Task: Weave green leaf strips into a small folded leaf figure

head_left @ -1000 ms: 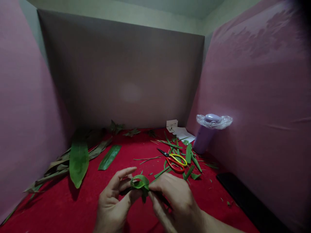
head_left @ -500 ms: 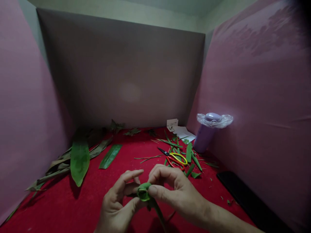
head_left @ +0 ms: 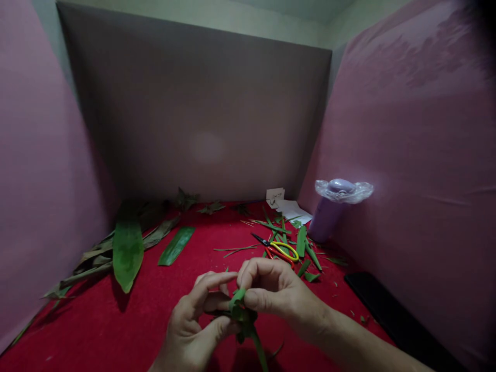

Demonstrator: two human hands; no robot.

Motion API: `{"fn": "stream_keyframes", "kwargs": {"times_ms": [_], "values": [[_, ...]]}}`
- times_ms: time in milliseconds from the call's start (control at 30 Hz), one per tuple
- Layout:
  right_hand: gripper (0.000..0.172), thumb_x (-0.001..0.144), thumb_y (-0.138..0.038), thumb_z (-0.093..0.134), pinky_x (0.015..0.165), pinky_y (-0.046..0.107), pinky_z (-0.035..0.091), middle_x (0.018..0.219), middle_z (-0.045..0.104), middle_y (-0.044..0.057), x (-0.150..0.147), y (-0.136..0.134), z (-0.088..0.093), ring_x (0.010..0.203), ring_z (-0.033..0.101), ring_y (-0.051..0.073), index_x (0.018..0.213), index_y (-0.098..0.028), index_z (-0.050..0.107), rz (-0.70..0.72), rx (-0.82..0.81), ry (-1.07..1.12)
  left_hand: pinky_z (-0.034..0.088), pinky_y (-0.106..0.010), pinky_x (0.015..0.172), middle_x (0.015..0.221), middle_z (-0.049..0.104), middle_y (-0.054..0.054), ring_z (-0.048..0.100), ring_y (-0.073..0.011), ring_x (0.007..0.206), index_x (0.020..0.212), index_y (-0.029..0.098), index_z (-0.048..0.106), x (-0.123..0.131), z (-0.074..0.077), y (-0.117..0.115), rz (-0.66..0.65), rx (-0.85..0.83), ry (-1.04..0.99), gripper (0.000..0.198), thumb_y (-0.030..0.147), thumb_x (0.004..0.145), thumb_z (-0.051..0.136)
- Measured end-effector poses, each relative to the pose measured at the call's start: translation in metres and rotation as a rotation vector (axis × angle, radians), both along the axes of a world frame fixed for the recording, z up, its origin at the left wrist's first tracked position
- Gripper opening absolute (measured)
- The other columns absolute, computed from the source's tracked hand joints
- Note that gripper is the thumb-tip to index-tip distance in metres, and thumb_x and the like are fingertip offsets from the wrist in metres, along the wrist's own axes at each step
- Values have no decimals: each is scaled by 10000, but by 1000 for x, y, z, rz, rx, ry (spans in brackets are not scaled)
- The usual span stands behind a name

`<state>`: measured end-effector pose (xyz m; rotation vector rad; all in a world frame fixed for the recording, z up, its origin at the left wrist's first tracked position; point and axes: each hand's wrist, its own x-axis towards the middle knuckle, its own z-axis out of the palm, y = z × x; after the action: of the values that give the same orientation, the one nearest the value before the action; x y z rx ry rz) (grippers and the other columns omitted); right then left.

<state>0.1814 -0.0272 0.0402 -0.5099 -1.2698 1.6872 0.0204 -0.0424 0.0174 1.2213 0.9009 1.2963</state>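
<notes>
Gripping curled leaf strip [head_left: 236, 304] in half-closed left hand [head_left: 197, 320], pinching its top in nearly closed right hand [head_left: 282, 299], with scissors [head_left: 273, 244] at one o'clock

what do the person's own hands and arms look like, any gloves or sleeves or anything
Both the left hand and the right hand are bare, with no gloves or rings showing. The right forearm shows no sleeve, watch or bracelet; the left forearm is out of frame.
</notes>
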Motion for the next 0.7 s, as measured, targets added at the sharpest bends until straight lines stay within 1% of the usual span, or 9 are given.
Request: {"fn": "stream_keyframes", "kwargs": {"times_ms": [133,200,267,367,467,567,633,700], "values": [[166,689,-244,732,602,213,423,732,551,-10,0,2,-1,653,514,85,722,-148,601,-17,60,38,529,-191,516,681,683,-9,647,-151,604,910,234,683,0,2,2,-2,-72,-27,344,136,583,729],[172,693,-252,729,616,222,425,748,545,-9,0,3,0,674,517,91,725,-150,594,-28,95,31,518,-178,517,684,662,1,638,-137,603,919,237,680,-2,1,5,-26,-90,-28,364,128,577,740],[176,707,-261,716,625,232,429,744,531,-12,2,4,0,676,513,93,732,-152,580,-55,140,7,521,-189,535,711,638,14,638,-132,603,922,246,678,-4,0,9,-57,-105,-52,399,119,553,762],[143,759,-255,662,636,252,441,751,517,-10,5,3,1,672,511,96,771,-160,554,-138,233,-65,511,-178,537,714,602,32,624,-108,576,910,247,685,-5,-1,12,-18,-97,-103,408,112,536,773],[92,808,-241,588,632,262,451,768,516,1,8,0,0,683,512,105,801,-172,528,-291,327,-164,489,-154,513,682,596,27,600,-98,568,921,225,689,-4,-2,13,13,-80,-100,416,96,533,765],[101,800,-231,568,548,225,432,700,498,-19,7,-2,0,614,485,92,770,-180,485,-423,316,-218,482,-155,501,666,595,26,592,-102,565,933,221,686,-5,-4,14,1,-75,-69,435,95,526,770],[120,776,-213,568,468,189,387,643,476,-41,5,-3,0,542,448,73,740,-185,457,-478,277,-230,492,-162,516,691,606,24,600,-106,580,930,229,683,-8,-5,15,5,-63,-34,418,119,538,775],[118,757,-202,564,416,170,345,608,460,-61,4,-3,1,487,415,61,763,-192,446,-537,246,-224,496,-157,536,684,631,19,607,-110,599,913,226,678,-10,-6,17,18,-42,11,375,140,561,773]]}}
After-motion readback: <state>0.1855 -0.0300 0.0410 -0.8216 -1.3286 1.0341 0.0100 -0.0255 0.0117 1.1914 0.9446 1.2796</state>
